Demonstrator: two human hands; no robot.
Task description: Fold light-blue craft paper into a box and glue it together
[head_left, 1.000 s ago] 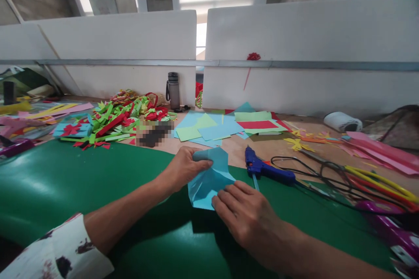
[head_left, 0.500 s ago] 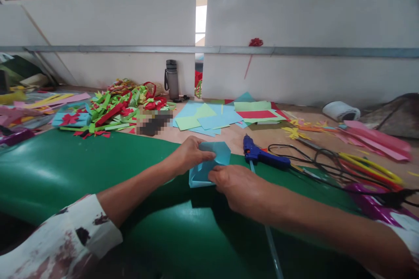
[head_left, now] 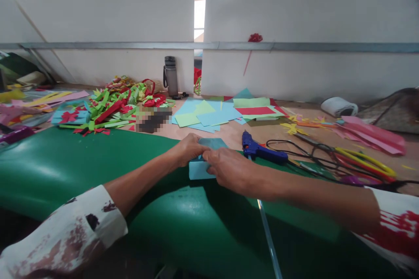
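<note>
A small light-blue paper box [head_left: 200, 170] is held between both hands above the green sheet [head_left: 147, 213]. My left hand [head_left: 189, 150] grips its far left side, thumb and fingers closed at the rim. My right hand [head_left: 227, 170] closes on the right side, its fingertips meeting the left hand's over the top. The raised blue flap shows behind the fingers; the inside of the box is hidden. Just right of the hands lies a blue glue gun [head_left: 263, 150] with a clear glue stick [head_left: 269, 237] running below it.
Coloured paper sheets [head_left: 219, 115] lie behind the hands. A heap of green and red paper strips [head_left: 114, 104] and a grey bottle [head_left: 170, 76] stand to the back left. Yellow-handled scissors [head_left: 366, 161], black cable and a white roll [head_left: 339, 107] are at right.
My right hand has moved up from the box's lower edge to its top, close to my left hand. The box has tilted, so its front wall now faces me.
</note>
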